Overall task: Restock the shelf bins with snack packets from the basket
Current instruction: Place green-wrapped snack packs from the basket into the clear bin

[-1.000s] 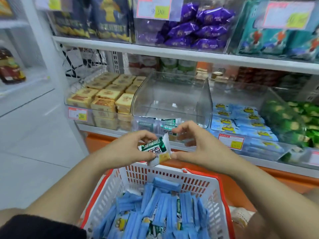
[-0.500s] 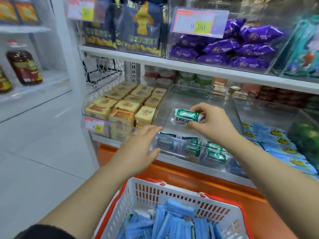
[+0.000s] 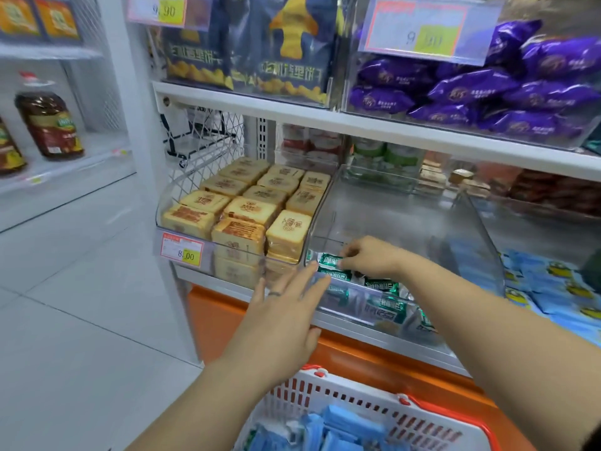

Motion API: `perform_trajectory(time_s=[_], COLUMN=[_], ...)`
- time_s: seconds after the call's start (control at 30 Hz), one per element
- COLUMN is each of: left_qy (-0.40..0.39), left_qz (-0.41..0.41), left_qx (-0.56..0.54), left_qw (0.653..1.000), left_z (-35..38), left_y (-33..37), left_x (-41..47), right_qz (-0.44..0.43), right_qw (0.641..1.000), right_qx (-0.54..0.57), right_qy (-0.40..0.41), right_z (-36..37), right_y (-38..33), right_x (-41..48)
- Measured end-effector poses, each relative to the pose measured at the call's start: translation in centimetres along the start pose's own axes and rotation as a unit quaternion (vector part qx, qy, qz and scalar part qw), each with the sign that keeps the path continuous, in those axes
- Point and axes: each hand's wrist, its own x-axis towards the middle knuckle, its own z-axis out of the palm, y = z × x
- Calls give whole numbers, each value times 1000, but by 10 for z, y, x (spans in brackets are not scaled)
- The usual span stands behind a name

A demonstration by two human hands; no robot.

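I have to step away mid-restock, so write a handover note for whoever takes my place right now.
Left hand: open, holds nothing, by the front edge of the clear bin.
Right hand: inside the bin, pinching a green packet.
Done: a few other green packets lie along the bin's front.
Left: set this one down; blue packets wait in the basket.

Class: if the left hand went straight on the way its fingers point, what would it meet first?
Probably the front corner of the clear bin, just ahead of the left hand; green packets lie behind that wall. Depth is unclear, so it may already touch.
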Motion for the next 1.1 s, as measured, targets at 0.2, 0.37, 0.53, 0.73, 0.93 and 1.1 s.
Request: perform_trajectory(time_s=[0.2, 0.37, 0.53, 0.73, 0.93, 1.1], left_qy=[6, 8, 8, 6, 6, 8], left_qz=[-12, -18, -17, -18, -19, -18], left_qx=[-17, -25, -27, -33, -29, -36], left_qw=[1000, 999, 999, 999, 999, 999], left_z=[4, 4, 4, 4, 7, 7], left_y=[-1, 1, 2, 1, -1, 1], left_x=[0, 2, 1, 1, 1, 3], right_qz=[-3, 4, 0, 10, -1, -3], right_qw=[1000, 998, 999, 998, 999, 999], right_qx=[3, 38, 50, 62, 45, 35], right_qy=[23, 53, 18, 4, 5, -4], right_z=[12, 16, 11, 11, 13, 11], right_y=[2, -1, 3, 4, 1, 1], right_x=[4, 7, 5, 5, 6, 9])
